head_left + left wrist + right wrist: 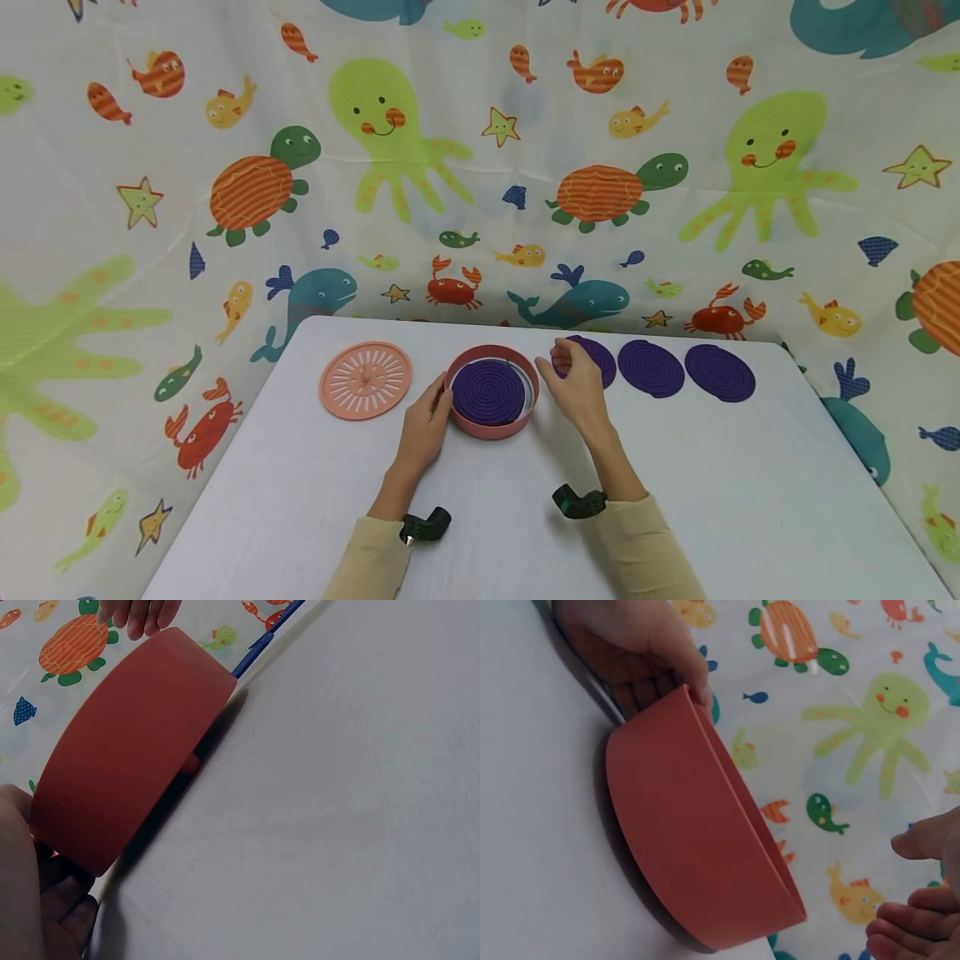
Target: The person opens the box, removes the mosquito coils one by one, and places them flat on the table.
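Observation:
A coral-red round box (491, 432) stands on the table, and a purple spiral coaster (489, 392) lies inside it. My left hand (426, 421) grips the box at its left side, thumb at the rim and fingers around the outer wall. In the right wrist view this left hand (641, 649) shows at the box's upper end. To the right of the box, my right hand (579, 387) is raised with its fingers loosely bent and nothing in them. Behind it, partly hidden, lies another purple spiral coaster (602, 358).
Two more purple spiral coasters (651, 368) (720, 372) lie in a row farther right. A slotted coral-pink round lid (366, 380) with a central knob lies left of the box. Behind the white table (750, 500) hangs a curtain (480, 183) printed with sea animals.

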Motion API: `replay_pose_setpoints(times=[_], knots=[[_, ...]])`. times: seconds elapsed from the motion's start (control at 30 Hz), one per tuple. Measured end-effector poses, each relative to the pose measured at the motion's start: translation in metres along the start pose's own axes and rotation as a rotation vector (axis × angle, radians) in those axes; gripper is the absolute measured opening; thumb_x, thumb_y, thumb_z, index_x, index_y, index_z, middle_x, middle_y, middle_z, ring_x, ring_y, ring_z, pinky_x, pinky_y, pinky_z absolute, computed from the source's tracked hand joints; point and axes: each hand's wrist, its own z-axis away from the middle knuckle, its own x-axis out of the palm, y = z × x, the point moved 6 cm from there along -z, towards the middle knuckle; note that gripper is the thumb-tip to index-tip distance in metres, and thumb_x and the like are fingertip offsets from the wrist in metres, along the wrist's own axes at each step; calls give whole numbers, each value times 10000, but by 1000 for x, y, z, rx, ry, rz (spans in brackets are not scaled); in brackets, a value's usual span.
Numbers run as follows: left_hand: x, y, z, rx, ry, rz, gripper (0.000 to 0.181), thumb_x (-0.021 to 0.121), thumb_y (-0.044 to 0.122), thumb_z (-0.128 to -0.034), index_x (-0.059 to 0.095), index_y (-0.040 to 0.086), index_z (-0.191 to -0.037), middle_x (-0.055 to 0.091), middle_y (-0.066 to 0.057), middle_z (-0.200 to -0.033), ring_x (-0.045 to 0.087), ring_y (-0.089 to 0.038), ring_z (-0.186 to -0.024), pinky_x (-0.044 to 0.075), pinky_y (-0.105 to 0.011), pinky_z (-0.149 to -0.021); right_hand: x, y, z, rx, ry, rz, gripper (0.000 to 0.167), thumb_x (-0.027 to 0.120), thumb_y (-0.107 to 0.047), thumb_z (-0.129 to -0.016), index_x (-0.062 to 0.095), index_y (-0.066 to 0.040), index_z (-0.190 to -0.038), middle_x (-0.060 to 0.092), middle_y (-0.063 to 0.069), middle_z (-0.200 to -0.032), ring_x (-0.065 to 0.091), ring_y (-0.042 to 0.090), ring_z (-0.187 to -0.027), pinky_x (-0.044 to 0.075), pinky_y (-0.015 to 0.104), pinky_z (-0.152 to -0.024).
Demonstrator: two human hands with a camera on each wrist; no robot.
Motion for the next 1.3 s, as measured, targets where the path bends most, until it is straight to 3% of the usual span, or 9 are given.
replay_pose_setpoints(times=[0.43, 0.67, 0.9, 1.3], knots=[[0, 0, 1, 5, 2, -14, 513, 459, 385, -1065, 477, 113, -1499, 531, -64, -1503, 483, -224, -1416, 415, -415, -1174, 22, -8, 6, -39, -48, 29, 525, 718, -241, -920, 563, 29, -1343, 679, 189, -1196, 664, 317, -1074, 577, 455, -974], [0, 0, 1, 8, 1, -8, 512, 460, 379, -1065, 476, 109, -1500, 530, -59, -1504, 481, -221, -1417, 411, -412, -1177, 33, -10, 9, -10, -119, 38, 543, 696, -284, -934, 546, -3, -1374, 665, 188, -1233, 646, 317, -1114, 580, 454, -976], [0, 0, 1, 8, 3, -12, 512, 459, 380, -1065, 475, 112, -1501, 530, -58, -1504, 482, -221, -1416, 417, -416, -1171, 43, -13, 9, -27, -173, 59, 568, 705, -245, -932, 523, 30, -1395, 632, 226, -1302, 623, 359, -1194, 552, 483, -1016], [0, 2, 1, 24, 14, -11, 496, 475, 356, -1062, 488, 109, -1492, 542, -68, -1492, 498, -225, -1403, 427, -415, -1164, 57, -13, 2, -26, -228, 206, 588, 700, -274, -935, 525, 40, -1400, 610, 227, -1346, 604, 344, -1244, 526, 473, -1058]])
